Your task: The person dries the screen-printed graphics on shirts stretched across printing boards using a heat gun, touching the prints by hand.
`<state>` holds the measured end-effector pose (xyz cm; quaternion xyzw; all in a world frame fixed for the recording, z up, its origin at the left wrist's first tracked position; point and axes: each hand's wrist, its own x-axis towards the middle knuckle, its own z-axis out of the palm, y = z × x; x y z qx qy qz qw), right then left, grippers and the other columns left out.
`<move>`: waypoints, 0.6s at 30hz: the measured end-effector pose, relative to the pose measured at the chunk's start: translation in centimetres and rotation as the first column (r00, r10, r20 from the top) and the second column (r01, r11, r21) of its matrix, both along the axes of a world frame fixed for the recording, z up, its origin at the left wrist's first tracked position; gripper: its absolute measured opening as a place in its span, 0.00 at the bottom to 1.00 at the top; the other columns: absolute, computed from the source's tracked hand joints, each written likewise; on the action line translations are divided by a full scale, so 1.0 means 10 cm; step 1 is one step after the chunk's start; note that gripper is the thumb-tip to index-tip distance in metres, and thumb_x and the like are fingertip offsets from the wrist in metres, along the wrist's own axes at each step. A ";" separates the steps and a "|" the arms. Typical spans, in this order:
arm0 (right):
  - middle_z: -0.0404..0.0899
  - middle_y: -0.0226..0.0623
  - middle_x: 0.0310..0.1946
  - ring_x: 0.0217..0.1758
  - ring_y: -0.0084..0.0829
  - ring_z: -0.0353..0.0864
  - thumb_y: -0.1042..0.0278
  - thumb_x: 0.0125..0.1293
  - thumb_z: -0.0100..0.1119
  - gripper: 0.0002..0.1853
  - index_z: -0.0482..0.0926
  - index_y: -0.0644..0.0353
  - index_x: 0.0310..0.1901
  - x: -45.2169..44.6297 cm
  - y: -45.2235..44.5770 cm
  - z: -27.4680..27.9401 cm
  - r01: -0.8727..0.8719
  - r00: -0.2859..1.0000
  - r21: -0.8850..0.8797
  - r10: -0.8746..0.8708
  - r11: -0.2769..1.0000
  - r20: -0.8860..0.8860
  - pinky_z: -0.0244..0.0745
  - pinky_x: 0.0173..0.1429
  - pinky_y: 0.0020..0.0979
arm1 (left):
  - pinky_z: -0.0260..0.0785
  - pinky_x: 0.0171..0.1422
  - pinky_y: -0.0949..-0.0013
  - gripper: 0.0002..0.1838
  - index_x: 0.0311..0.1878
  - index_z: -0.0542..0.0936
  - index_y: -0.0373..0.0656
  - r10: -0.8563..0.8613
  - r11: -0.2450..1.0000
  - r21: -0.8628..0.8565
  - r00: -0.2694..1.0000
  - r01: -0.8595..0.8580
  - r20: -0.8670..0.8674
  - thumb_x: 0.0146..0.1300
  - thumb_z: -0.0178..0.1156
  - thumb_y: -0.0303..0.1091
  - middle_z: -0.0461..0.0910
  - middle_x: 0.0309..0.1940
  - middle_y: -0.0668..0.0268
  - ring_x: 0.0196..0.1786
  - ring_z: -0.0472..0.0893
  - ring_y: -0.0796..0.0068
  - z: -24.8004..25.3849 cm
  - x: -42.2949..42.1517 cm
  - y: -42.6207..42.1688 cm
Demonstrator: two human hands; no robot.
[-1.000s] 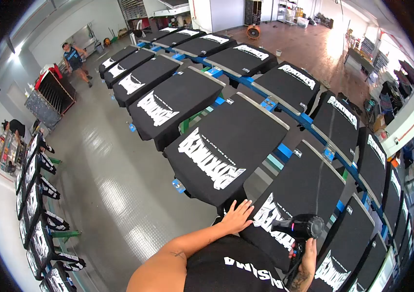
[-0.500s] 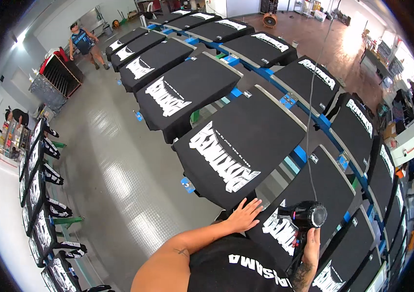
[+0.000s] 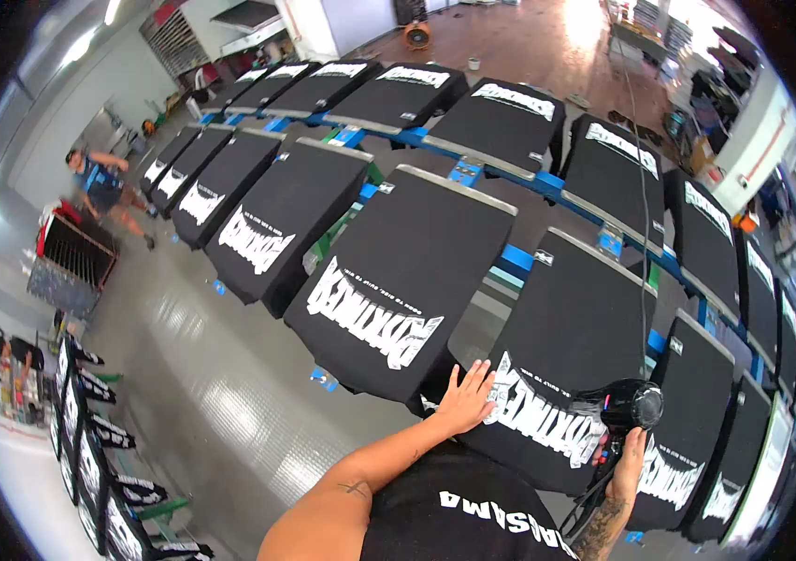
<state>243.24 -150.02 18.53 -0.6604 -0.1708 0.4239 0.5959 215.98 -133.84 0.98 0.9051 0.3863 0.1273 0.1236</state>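
In my right hand (image 3: 630, 464) is a black hair dryer (image 3: 636, 406), its handle gripped and its body over the lower right of a black T-shirt (image 3: 571, 327) with a white print. The dryer's cord (image 3: 643, 271) runs upward from it. My left hand (image 3: 466, 399) is open, fingers spread, at the left edge of that shirt beside the print. Whether its palm presses on the cloth I cannot tell. Just left lies another black printed shirt (image 3: 407, 257), stretched flat on its board.
More shirts on boards (image 3: 248, 201) line both sides of a blue rail (image 3: 547, 187). Further printed shirts (image 3: 89, 444) hang in a row at the lower left. One person (image 3: 103, 182) stands at the far left, another (image 3: 19, 353) below. An orange fan (image 3: 416, 35) stands at the back.
The view has turned to the right, so the boards appear shifted left. The hair dryer now sits further right, and more of the print beneath it shows. Both hands keep their poses.
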 end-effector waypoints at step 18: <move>0.78 0.34 0.27 0.19 0.25 0.75 0.28 0.73 0.41 0.35 0.75 0.61 0.44 0.29 -2.30 -0.35 0.337 0.914 0.073 -0.308 0.939 -0.265 0.71 0.22 0.27 | 0.43 0.78 0.34 0.37 0.75 0.61 0.41 -0.230 0.973 -0.041 0.954 0.226 -0.191 0.69 0.55 0.52 0.53 0.78 0.52 0.80 0.53 0.54 0.24 0.56 -1.56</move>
